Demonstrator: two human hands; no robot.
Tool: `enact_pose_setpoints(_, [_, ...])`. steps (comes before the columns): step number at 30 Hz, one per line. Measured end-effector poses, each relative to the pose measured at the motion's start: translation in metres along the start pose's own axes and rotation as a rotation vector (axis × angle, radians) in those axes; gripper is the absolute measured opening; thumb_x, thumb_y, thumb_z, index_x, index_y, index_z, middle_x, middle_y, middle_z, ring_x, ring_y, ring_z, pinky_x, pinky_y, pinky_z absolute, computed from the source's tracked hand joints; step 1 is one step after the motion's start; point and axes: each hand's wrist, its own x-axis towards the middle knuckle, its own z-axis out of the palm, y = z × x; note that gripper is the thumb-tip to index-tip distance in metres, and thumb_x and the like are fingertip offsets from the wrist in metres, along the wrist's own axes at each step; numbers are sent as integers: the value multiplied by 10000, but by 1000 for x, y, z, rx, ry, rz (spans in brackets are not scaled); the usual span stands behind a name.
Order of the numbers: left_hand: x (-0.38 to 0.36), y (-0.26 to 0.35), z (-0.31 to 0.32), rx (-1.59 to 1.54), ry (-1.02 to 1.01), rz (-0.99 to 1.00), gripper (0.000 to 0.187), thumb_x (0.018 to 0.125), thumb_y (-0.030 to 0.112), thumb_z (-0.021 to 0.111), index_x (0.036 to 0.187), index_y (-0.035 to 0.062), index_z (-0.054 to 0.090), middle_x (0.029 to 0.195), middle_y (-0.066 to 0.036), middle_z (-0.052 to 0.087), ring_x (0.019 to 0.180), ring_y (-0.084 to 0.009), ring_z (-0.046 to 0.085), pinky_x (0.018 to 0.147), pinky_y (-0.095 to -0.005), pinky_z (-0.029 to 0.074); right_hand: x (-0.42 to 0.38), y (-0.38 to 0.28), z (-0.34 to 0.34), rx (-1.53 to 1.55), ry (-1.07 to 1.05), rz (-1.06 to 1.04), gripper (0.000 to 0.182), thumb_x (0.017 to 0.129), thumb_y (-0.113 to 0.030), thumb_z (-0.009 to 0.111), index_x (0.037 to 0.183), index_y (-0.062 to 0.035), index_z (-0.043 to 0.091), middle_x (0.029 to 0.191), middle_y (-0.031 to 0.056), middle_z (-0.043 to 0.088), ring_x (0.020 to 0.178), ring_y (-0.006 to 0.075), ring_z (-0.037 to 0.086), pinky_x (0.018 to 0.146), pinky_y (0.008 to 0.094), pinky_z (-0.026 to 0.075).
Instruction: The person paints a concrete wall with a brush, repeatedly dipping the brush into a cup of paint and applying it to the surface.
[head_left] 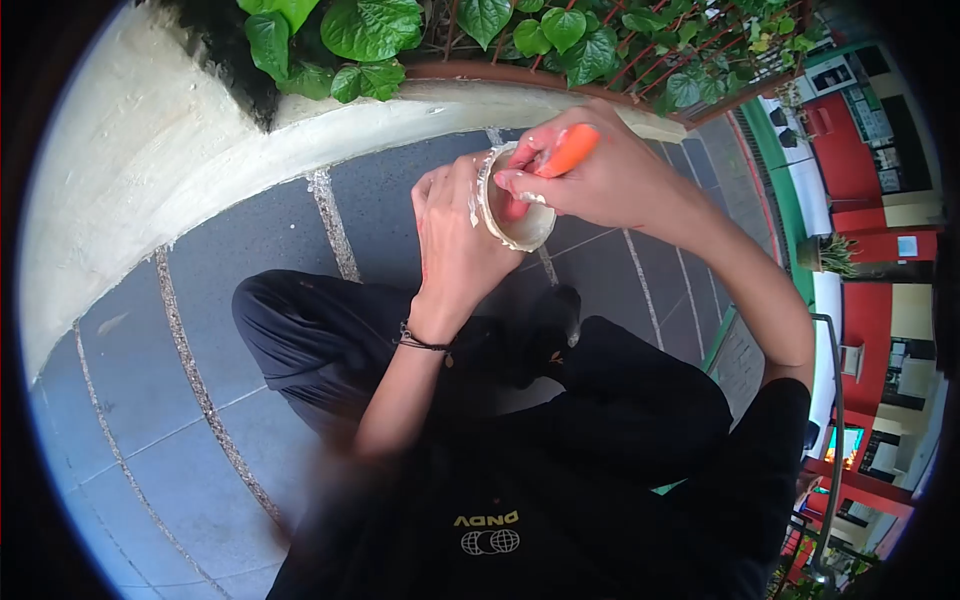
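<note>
A round, cream-coloured cup [532, 236] is tilted with its open mouth facing my right side, and its rim is rough with pale paste. My left hand [455, 225] is wrapped round the cup's outside and has pale smears on the fingers. Closed round an orange-handled tool [572, 150], my right hand [610, 180] is at the cup's mouth, with reddish stains on its fingers. The tool's working end is hidden by the fingers and the cup. Something pinkish-red shows inside the cup, too small to make out.
A curved cream wall [130, 150] runs along the far left and top, with green leafy plants [370, 30] above it. Grey floor tiles [240, 270] with pebbled strips lie below. My crossed legs [330, 350] are beneath the hands. A metal rail [835, 400] and red building parts stand right.
</note>
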Motion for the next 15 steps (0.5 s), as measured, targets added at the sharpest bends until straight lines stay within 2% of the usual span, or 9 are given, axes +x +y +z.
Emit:
enact_pose_setpoints(1, [3, -5, 13, 70, -36, -7, 549, 645, 224, 829, 1113, 51, 600, 996, -89, 617, 966, -284, 601, 908, -434, 389, 4, 16, 1, 42, 38, -88, 346, 785, -275, 734, 707, 55, 666, 598, 177, 630, 531, 292, 603, 563, 368, 493])
enact_pose_setpoints(4, [16, -11, 53, 181, -103, -13, 546, 647, 239, 832, 1098, 37, 600, 997, -107, 594, 974, -308, 600, 900, -453, 398, 15, 49, -20, -53, -24, -124, 389, 836, -301, 689, 681, 51, 628, 560, 168, 574, 518, 294, 557, 555, 355, 472])
enact_pose_setpoints(5, [19, -14, 66, 128, -115, -29, 539, 651, 241, 831, 1093, 37, 599, 1013, -112, 592, 983, -316, 598, 908, -464, 397, 23, 76, -17, -80, 29, -193, 386, 850, -277, 669, 662, 46, 570, 518, 144, 551, 471, 255, 570, 503, 347, 471])
enact_pose_setpoints(6, [20, -18, 81, 73, -134, -44, 533, 655, 244, 831, 1088, 38, 599, 1029, -117, 590, 993, -325, 596, 916, -474, 396, 27, 91, -22, -40, 43, -198, 386, 850, -277, 669, 662, 46, 570, 518, 144, 551, 471, 255, 570, 503, 347, 471])
enact_pose_setpoints(8, [19, -31, 110, 122, -213, -57, 541, 653, 240, 835, 1092, 34, 596, 1037, -122, 589, 986, -334, 599, 910, -472, 409, 32, 119, -37, 47, -113, 24, 356, 869, -276, 650, 704, 27, 563, 479, 90, 525, 407, 196, 564, 435, 321, 457])
enact_pose_setpoints(9, [18, -39, 122, 140, -250, -80, 549, 652, 236, 839, 1097, 30, 592, 1044, -128, 587, 980, -342, 602, 903, -470, 422, 38, 144, -37, 96, -79, 19, 348, 899, -298, 627, 750, 13, 587, 449, 40, 503, 374, 133, 550, 375, 276, 430])
enact_pose_setpoints(12, [25, -54, 156, -5, -274, -148, 561, 630, 187, 851, 1095, 22, 582, 1050, -146, 594, 952, -367, 610, 856, -458, 465, 32, 222, -44, 462, 40, 204, 413, 930, -401, 625, 771, -21, 611, 489, 34, 537, 390, 100, 552, 350, 230, 439])
enact_pose_setpoints(13, [30, -59, 163, -4, -281, -121, 601, 611, 119, 873, 1081, 5, 516, 986, -155, 693, 904, -277, 702, 784, -342, 550, 29, 252, -40, 663, 123, 269, 404, 926, -415, 634, 800, -31, 619, 512, 29, 549, 402, 98, 555, 359, 228, 457])
enact_pose_setpoints(15, [33, -69, 173, -14, -283, -142, 606, 609, 116, 875, 1082, 5, 513, 991, -154, 691, 906, -261, 699, 790, -341, 547, 13, 310, -20, 1102, 304, 387, 379, 914, -430, 653, 852, -57, 631, 563, 19, 577, 435, 97, 566, 379, 229, 489])
